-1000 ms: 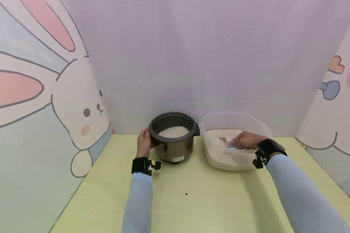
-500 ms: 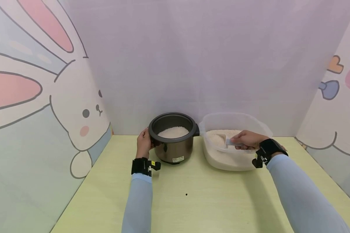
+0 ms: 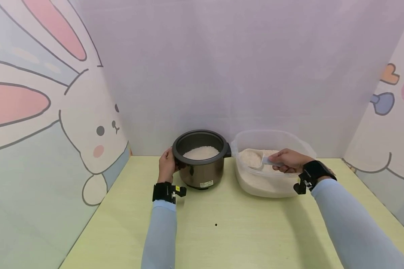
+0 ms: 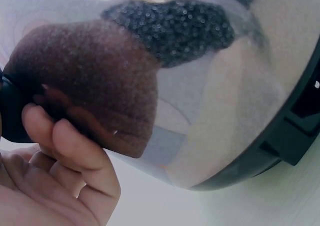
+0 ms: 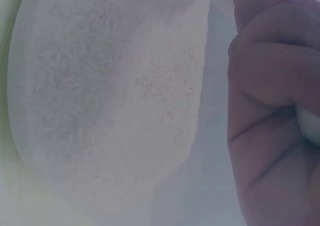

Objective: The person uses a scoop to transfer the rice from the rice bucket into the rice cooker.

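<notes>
A brown metallic rice cooker (image 3: pixel 202 175) with a dark inner pot stands lidless on the table, white rice (image 3: pixel 202 152) inside. My left hand (image 3: pixel 166 165) grips its left side handle; the left wrist view has the fingers (image 4: pixel 82 148) curled at the black handle beside the shiny body. To the right, a translucent plastic tub (image 3: pixel 272 135) holds plenty of rice. Over that rice my right hand (image 3: pixel 288 160) grips the handle of a rice scoop (image 3: pixel 263 161), whose cup is full of rice. The right wrist view takes in curled fingers (image 5: pixel 275 85) and rice through the tub wall.
The pale yellow-green table (image 3: pixel 202 239) carries a tiny dark speck (image 3: pixel 216 225) in front of the cooker. A lilac backdrop (image 3: pixel 229 74) rises close behind cooker and tub. Side panels with a cartoon rabbit (image 3: pixel 91 142) and another figure flank the table.
The scoop has come up out of the rice in the tub and levelled, its cup now showing full. The right hand has risen slightly; the left hand and cooker stay put.
</notes>
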The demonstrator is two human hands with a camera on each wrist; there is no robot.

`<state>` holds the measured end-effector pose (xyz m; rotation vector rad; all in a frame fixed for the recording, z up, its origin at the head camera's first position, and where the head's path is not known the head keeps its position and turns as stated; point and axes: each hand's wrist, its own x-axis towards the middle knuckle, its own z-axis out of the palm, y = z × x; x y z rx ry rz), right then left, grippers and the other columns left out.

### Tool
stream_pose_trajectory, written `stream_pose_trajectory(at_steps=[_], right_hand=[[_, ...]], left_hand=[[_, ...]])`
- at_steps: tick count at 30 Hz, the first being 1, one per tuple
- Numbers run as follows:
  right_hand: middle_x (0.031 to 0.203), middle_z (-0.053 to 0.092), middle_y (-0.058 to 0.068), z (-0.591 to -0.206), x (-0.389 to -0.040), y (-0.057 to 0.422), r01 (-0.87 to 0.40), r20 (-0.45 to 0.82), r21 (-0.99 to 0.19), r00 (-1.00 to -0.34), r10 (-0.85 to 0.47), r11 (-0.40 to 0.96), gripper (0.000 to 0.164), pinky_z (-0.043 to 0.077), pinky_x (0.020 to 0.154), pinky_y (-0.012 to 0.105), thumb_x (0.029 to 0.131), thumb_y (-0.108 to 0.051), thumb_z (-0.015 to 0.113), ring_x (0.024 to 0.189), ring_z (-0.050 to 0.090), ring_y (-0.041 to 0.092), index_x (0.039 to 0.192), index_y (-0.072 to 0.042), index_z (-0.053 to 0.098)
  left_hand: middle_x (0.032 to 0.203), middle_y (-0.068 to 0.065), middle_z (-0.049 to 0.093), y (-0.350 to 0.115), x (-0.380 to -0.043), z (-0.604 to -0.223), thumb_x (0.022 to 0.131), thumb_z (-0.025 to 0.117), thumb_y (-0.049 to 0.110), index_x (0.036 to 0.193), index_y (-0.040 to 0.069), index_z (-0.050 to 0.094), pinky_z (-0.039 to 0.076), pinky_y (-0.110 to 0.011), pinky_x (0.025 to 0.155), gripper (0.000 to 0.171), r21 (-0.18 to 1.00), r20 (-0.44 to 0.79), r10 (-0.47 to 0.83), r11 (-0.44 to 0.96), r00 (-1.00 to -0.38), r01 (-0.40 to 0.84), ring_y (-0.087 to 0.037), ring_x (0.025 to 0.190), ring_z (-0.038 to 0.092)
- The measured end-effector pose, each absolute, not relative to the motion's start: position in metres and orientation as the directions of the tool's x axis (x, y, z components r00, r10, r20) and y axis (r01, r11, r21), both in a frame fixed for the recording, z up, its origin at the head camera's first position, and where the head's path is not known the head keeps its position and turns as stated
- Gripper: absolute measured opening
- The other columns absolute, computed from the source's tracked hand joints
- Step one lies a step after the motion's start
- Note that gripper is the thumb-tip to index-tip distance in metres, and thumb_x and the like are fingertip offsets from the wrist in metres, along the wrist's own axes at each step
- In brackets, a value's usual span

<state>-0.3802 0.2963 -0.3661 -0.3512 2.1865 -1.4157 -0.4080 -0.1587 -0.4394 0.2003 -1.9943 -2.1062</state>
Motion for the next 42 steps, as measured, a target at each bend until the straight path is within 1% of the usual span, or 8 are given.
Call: stream_pose_trajectory(at_steps=[7,16,19,22,25,32,38,42], right_hand=[[0.078,0.054,0.002,-0.364,-0.380,0.299,0.087,-0.246,-0.946,-0.819,-0.519,0.312,0.038,0.029,0.048,0.024,0.113,-0.021,0.039,0.050,0.030,0.006,0.132,0.011,0.049],[0.079,0.051,0.002,-0.358,-0.373,0.301,0.082,-0.225,-0.954,-0.832,-0.507,0.289,0.049,0.023,0.050,0.027,0.114,-0.022,0.037,0.052,0.026,0.008,0.143,0.017,0.033],[0.079,0.050,0.002,-0.356,-0.372,0.303,0.088,-0.220,-0.958,-0.835,-0.504,0.271,0.043,0.024,0.050,0.028,0.114,-0.021,0.035,0.052,0.027,0.008,0.139,0.014,0.038],[0.080,0.050,0.003,-0.351,-0.371,0.303,0.104,-0.218,-0.962,-0.851,-0.477,0.254,0.034,0.025,0.050,0.027,0.114,-0.020,0.034,0.053,0.029,0.008,0.129,0.007,0.048],[0.081,0.049,0.004,-0.343,-0.370,0.301,0.107,-0.212,-0.962,-0.873,-0.440,0.251,0.032,0.027,0.050,0.025,0.114,-0.021,0.035,0.053,0.030,0.007,0.125,0.005,0.049],[0.082,0.049,0.003,-0.323,-0.367,0.295,0.078,-0.176,-0.964,-0.903,-0.392,0.253,0.041,0.028,0.050,0.024,0.114,-0.023,0.033,0.054,0.030,0.007,0.136,0.012,0.039],[0.083,0.047,0.004,-0.308,-0.367,0.286,0.053,-0.145,-0.972,-0.902,-0.408,0.229,0.042,0.028,0.051,0.024,0.114,-0.024,0.033,0.055,0.028,0.008,0.140,0.009,0.036],[0.082,0.048,0.004,-0.298,-0.369,0.277,0.034,-0.127,-0.973,-0.904,-0.408,0.226,0.042,0.028,0.050,0.024,0.114,-0.026,0.035,0.054,0.029,0.008,0.138,0.009,0.039]], left_hand=[[0.084,-0.003,0.054,-0.160,-0.407,-0.440,0.107,0.047,0.051,0.147,0.014,0.056,0.051,-0.024,0.058,0.055,0.996,0.064,-0.264,-0.043,-0.962,0.078,-0.010,0.058,0.052],[0.082,-0.003,0.052,-0.158,-0.408,-0.439,0.106,0.049,0.053,0.147,0.015,0.056,0.052,-0.025,0.058,0.056,0.996,0.058,-0.265,-0.047,-0.963,0.073,-0.010,0.057,0.050],[0.083,-0.003,0.052,-0.157,-0.408,-0.439,0.106,0.049,0.053,0.146,0.014,0.056,0.052,-0.025,0.058,0.056,0.996,0.057,-0.262,-0.047,-0.963,0.072,-0.010,0.057,0.050],[0.087,-0.004,0.053,-0.157,-0.407,-0.439,0.106,0.048,0.053,0.147,0.014,0.055,0.052,-0.024,0.059,0.057,0.996,0.058,-0.259,-0.044,-0.964,0.072,-0.010,0.058,0.051],[0.091,-0.006,0.054,-0.158,-0.406,-0.439,0.106,0.048,0.052,0.147,0.013,0.055,0.052,-0.024,0.059,0.056,0.996,0.060,-0.261,-0.045,-0.963,0.074,-0.010,0.060,0.053],[0.095,-0.007,0.055,-0.158,-0.405,-0.438,0.107,0.047,0.051,0.147,0.014,0.054,0.052,-0.025,0.062,0.056,0.996,0.055,-0.252,-0.054,-0.966,0.071,-0.013,0.066,0.055],[0.099,-0.007,0.055,-0.159,-0.404,-0.437,0.107,0.046,0.053,0.148,0.015,0.054,0.052,-0.026,0.064,0.056,0.997,0.038,-0.249,-0.055,-0.968,0.054,-0.015,0.071,0.055],[0.098,-0.007,0.054,-0.158,-0.402,-0.436,0.108,0.045,0.051,0.147,0.015,0.054,0.052,-0.026,0.065,0.054,0.997,0.039,-0.248,-0.057,-0.968,0.055,-0.014,0.072,0.054]])
